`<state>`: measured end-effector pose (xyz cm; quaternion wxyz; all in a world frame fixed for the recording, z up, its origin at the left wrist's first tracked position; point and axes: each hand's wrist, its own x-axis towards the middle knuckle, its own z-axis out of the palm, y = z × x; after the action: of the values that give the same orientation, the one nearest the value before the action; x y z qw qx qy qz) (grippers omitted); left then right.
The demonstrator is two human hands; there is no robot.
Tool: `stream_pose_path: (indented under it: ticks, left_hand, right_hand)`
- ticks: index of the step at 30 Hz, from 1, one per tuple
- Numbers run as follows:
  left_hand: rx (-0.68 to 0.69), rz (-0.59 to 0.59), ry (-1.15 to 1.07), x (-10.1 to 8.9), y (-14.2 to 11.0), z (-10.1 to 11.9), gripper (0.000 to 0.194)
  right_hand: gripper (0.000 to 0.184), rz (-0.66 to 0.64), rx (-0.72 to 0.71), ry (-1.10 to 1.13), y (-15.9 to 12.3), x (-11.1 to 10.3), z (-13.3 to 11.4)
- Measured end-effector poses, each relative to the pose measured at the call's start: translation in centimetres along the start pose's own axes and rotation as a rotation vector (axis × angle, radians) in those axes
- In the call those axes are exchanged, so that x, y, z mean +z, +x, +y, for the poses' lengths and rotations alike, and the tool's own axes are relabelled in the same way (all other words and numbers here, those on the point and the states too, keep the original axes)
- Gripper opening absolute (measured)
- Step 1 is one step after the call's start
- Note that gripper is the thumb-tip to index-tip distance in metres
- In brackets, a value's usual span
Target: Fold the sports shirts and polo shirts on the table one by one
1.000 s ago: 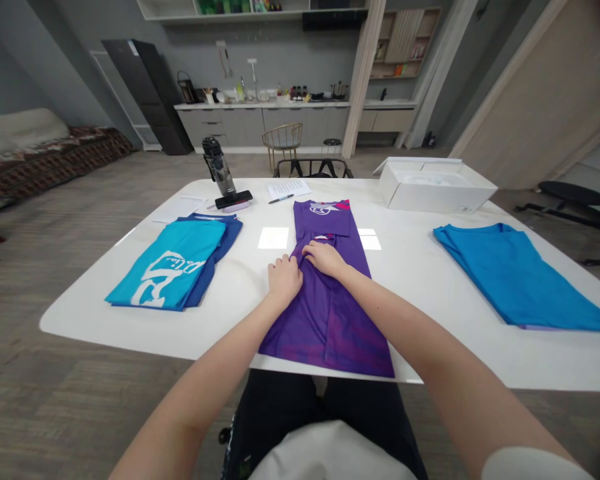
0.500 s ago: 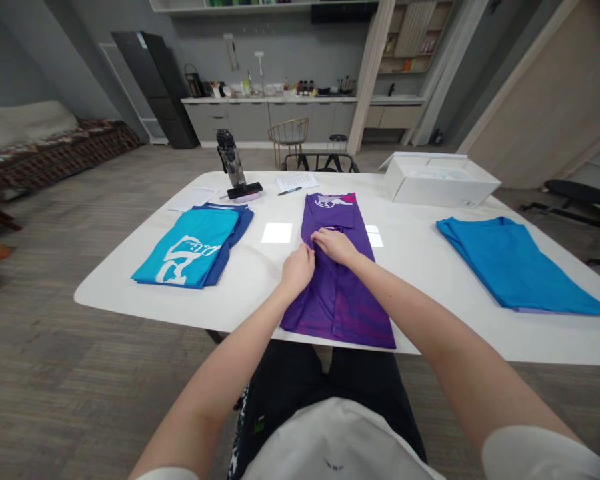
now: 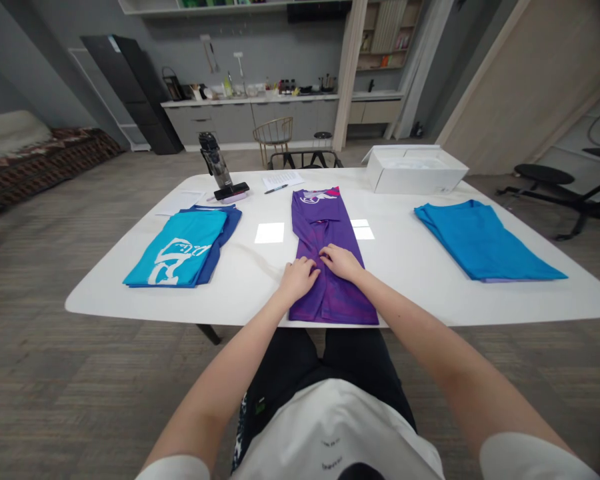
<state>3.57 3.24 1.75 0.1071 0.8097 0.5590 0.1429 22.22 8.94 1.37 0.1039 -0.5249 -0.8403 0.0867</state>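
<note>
A purple T-shirt [image 3: 333,230], folded into a long narrow strip, lies on the white table [image 3: 240,293] before me, its white print at the far end. My left hand [image 3: 299,277] rests on its left edge, fingers bent and slightly apart, tips touching the cloth. Close beside it, my right hand [image 3: 341,261] lies on the shirt's middle, fingers loosely bent and apart. Neither hand visibly grips a fold. Left of them is a folded turquoise shirt [image 3: 180,247] with white lettering, over a dark blue one [image 3: 220,243]. A folded blue shirt [image 3: 485,240] lies at the right.
A white open box [image 3: 415,175] stands at the table's back right. Toward the back left are a handheld vacuum cleaner [image 3: 220,167], a pen [image 3: 276,189] and sheets of paper [image 3: 285,179]. A black-framed chair [image 3: 305,159] is behind the table.
Both hands have slid down the purple T-shirt toward me, and their pinched fingers have loosened. A flap on its left side now lies flatter. The view has shifted slightly.
</note>
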Motion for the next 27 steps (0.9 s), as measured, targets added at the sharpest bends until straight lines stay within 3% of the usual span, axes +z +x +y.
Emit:
stream_pose_path:
  ticks: [7,11,16,22,27]
  left_hand:
    - [0.049,-0.053,0.13,-0.1,-3.9,0.7,0.031]
    - [0.113,-0.089,0.092,-0.4,-5.6,0.6,0.026]
    - [0.081,-0.096,0.063,-1.3,-7.0,1.3,0.031]
    - [0.015,-0.073,0.108,-1.0,-8.3,2.3,0.028]
    - [-0.067,-0.051,-0.054,-0.4,-8.3,1.9,0.017]
  right_hand:
    - [0.027,0.026,0.081,0.042,-4.1,-0.3,-2.7]
    - [0.032,-0.036,0.13,0.035,-5.5,-0.6,-3.3]
    - [0.029,-0.104,0.137,0.072,-7.0,-0.4,-3.9]
    - [0.015,0.002,0.055,0.211,-9.1,1.0,-4.3]
    - [0.015,0.048,0.138,0.353,-9.2,1.6,-4.4]
